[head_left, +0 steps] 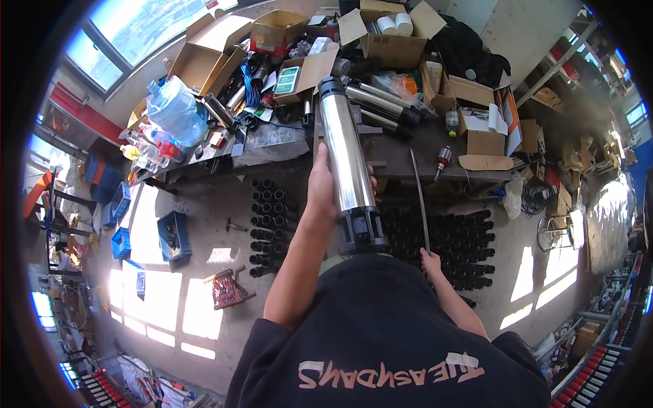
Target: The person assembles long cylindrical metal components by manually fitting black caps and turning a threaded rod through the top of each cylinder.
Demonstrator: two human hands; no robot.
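My left hand (322,183) is wrapped round a submersible pump (345,149), a shiny steel cylinder with black ends. The pump stands nearly upright in front of my chest, its slotted black end down against my dark shirt and its other end up by the bench edge. My right hand (430,264), lower and to the right, is closed round one end of a long thin metal rod (419,197). The rod points up and away from me to the workbench (449,146). I cannot tell whether its far tip touches the bench.
More steel cylinders (381,109), open cardboard boxes (398,44) and a large clear water jug (175,109) crowd the bench. A red-and-silver tool (443,160) lies near its right edge. Rows of black tubular parts (462,238), blue bins (174,236) and a small stool (229,289) are on the floor.
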